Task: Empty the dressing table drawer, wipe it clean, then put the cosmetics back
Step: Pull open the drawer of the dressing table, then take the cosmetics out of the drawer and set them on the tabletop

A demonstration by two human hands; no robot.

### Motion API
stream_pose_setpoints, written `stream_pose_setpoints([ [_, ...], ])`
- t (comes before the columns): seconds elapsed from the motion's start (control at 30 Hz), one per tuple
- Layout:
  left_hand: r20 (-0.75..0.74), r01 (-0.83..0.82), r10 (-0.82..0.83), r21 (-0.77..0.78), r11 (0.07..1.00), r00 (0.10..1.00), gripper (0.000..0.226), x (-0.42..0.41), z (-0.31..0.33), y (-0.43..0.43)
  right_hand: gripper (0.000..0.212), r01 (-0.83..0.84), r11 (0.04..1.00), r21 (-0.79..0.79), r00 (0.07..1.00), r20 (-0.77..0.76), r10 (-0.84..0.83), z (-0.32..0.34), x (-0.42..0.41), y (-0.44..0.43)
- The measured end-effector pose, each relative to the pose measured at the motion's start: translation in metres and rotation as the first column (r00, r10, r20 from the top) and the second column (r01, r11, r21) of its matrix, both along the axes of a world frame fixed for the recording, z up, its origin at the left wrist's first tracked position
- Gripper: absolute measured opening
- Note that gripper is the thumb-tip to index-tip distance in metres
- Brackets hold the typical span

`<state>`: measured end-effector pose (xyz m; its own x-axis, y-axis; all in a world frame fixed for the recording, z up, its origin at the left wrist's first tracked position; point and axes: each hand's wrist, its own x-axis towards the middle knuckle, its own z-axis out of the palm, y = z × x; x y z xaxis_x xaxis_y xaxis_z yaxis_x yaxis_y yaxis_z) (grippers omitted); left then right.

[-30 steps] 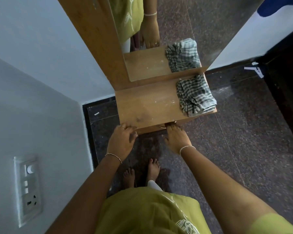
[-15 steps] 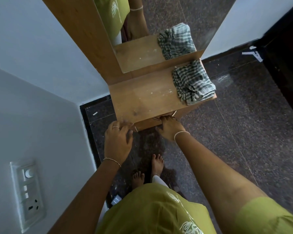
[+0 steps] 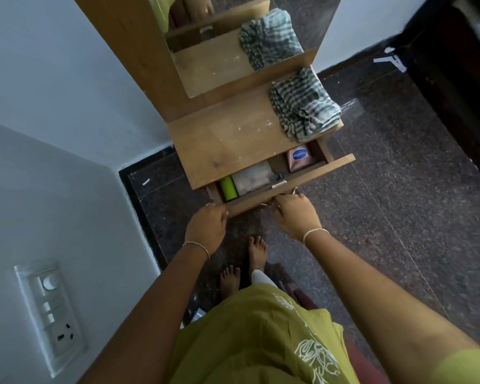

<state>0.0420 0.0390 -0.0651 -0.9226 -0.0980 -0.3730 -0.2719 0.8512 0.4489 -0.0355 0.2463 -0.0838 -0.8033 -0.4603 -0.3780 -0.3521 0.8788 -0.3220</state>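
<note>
The wooden dressing table (image 3: pixel 233 139) has its drawer (image 3: pixel 316 173) pulled partly open. Inside lie a green tube (image 3: pixel 228 189), a whitish flat case (image 3: pixel 252 178) and a pink box with a blue label (image 3: pixel 299 158). A green checked cloth (image 3: pixel 303 106) lies crumpled on the tabletop's right side. My left hand (image 3: pixel 207 224) grips the drawer front's left corner. My right hand (image 3: pixel 295 214) is closed on the drawer's metal handle under the front edge. The drawer's back part is hidden beneath the tabletop.
A mirror (image 3: pixel 233 37) rises behind the tabletop and reflects the cloth. A pale wall with a switch panel (image 3: pixel 50 314) stands on the left. Dark speckled stone floor (image 3: pixel 399 203) spreads to the right. My bare feet (image 3: pixel 244 264) stand just before the drawer.
The drawer was shut a second ago; both hands have pulled it out toward me, exposing the cosmetics inside.
</note>
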Motion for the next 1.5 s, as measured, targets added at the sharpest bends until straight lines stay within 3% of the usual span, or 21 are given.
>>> stream_pose_setpoints([
  [0.1,0.058,-0.025,0.021,0.065,0.998,0.998,0.023,0.000,0.002,0.001,0.021,0.102,0.977,-0.189,0.937,-0.311,-0.158,0.010,0.022,0.009],
  [0.17,0.092,-0.037,0.027,0.110,0.993,0.995,0.021,0.000,0.003,0.001,0.018,0.148,0.958,-0.244,0.898,-0.373,-0.234,0.012,0.026,0.010],
  [0.37,0.242,-0.080,0.030,0.200,0.977,0.970,0.013,0.005,0.007,0.007,0.033,0.143,0.980,-0.137,0.964,-0.205,-0.169,-0.001,0.023,0.010],
  [0.5,0.298,-0.084,0.013,0.225,0.971,0.954,0.011,0.012,0.009,0.017,0.029,0.165,0.981,-0.107,0.972,-0.150,-0.180,-0.004,0.030,0.018],
  [1.07,0.351,0.004,-0.100,0.265,0.964,0.931,0.014,0.041,0.005,0.045,0.033,0.240,0.971,-0.006,0.965,-0.105,-0.239,-0.005,0.068,0.040],
  [1.27,0.412,-0.030,-0.115,0.330,0.943,0.904,0.021,0.037,0.003,0.041,0.038,0.465,0.855,0.229,0.878,0.004,-0.479,0.003,0.043,0.011],
  [1.37,0.430,-0.115,-0.062,0.375,0.920,0.901,0.025,0.029,0.003,0.037,0.040,0.442,0.828,0.345,0.859,0.103,-0.502,0.000,0.026,-0.001],
  [1.5,0.403,-0.215,0.043,0.392,0.895,0.914,0.022,0.017,0.002,0.029,0.033,0.471,0.801,0.371,0.819,0.153,-0.552,-0.009,0.016,0.001],
])
